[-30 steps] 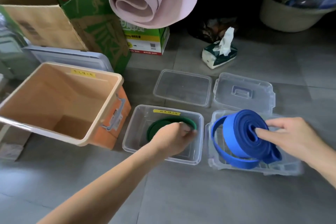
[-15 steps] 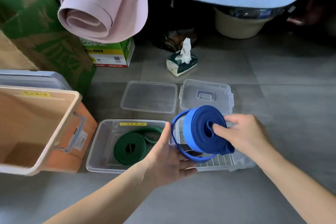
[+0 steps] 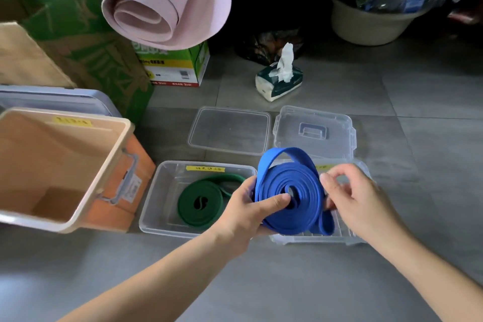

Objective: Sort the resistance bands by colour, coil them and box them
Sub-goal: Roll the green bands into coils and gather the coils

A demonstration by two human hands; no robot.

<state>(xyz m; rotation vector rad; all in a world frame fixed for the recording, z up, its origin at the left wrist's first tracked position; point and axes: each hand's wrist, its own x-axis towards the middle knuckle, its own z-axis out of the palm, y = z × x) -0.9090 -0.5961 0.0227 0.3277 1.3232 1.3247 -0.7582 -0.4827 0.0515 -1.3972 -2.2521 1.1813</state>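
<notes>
So the left grip [image 3: 245, 214] is wrapping around the blue band [image 3: 295, 191], thumb pressing on the front of the coil right by its centre hole and the other fingers going behind it. The right grip [image 3: 358, 198] is half curled and pinching the coil's right edge, thumb tip up front and fingers tucking in behind. The band is standing on edge in the air, mostly rolled up. One loop is sticking up over the top and a loose end is hanging at the lower right. It's hovering over the gap between the two clear boxes, more above the right box [image 3: 347, 239].

The green band [image 3: 200, 202] is already lying coiled flat in the left box [image 3: 162, 191], with its tail curving along the back wall. Both boxes are wearing a yellow label on the far rim, but I can't read either one.

Two clear lids [image 3: 230, 131] are lying on the floor [image 3: 261, 282] just behind the boxes. An orange bin [image 3: 130, 165] is sitting to the left, tipping toward the camera. A tissue pack [image 3: 278, 81] is sitting further back, and a pink mat [image 3: 162, 0] is hanging rolled up above.
</notes>
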